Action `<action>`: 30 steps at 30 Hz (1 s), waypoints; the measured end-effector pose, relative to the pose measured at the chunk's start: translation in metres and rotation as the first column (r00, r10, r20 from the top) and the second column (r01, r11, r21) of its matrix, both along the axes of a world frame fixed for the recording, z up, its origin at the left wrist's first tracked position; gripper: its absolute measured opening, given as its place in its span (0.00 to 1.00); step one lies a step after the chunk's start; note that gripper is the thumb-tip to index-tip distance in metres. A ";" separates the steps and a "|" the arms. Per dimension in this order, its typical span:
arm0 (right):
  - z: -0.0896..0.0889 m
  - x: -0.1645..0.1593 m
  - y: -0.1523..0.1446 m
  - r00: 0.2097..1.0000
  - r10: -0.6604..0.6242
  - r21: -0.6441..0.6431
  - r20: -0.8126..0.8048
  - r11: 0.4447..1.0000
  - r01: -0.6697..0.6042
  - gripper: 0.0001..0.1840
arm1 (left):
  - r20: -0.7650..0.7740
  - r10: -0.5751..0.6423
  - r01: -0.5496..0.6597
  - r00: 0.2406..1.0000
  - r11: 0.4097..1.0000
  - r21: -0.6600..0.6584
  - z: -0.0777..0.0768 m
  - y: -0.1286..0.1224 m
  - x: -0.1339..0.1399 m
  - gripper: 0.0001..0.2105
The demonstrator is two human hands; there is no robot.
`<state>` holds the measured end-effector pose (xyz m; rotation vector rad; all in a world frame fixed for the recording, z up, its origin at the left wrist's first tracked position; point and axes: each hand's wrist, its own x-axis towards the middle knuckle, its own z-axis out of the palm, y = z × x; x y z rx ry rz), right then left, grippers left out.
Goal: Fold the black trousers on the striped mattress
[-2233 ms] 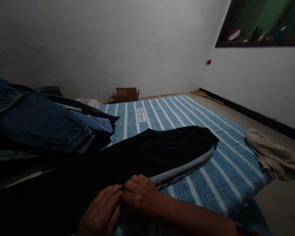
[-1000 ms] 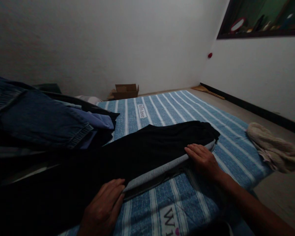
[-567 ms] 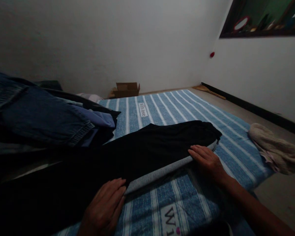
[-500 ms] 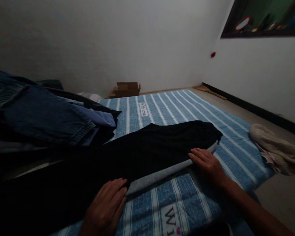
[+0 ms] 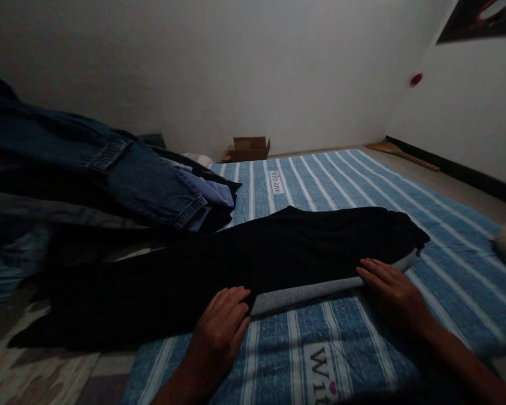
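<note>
Left hand (image 5: 221, 326) lies flat, fingers together and extended, palm down on the near edge of the black garment (image 5: 278, 253), gripping nothing; right hand (image 5: 390, 289) is likewise open and flat, pressing the grey folded edge (image 5: 307, 291) farther right, so both seem to pin the cloth flat. The garment stretches lengthwise across the near part of the blue striped mattress (image 5: 362, 185). A heap of jeans (image 5: 143, 180) sits on the mattress's left side, a cardboard box (image 5: 249, 148) beyond its far edge by the wall.
</note>
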<state>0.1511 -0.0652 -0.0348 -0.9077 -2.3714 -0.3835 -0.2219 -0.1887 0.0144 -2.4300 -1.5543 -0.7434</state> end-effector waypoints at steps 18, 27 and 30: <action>0.030 -0.113 -0.028 0.930 0.353 0.022 -0.102 0.936 -0.352 0.14 | 0.113 0.070 -0.058 0.991 0.992 -0.108 0.004 -0.014 0.014 0.09; 0.013 -0.197 -0.055 0.909 0.416 -0.119 0.032 0.904 -0.410 0.27 | 0.188 0.086 -0.055 0.978 0.984 -0.168 0.006 -0.022 0.013 0.09; 0.005 -0.194 -0.055 0.899 0.426 -0.071 0.096 0.904 -0.421 0.31 | 0.217 0.088 -0.052 0.972 0.985 -0.167 0.007 -0.025 0.011 0.08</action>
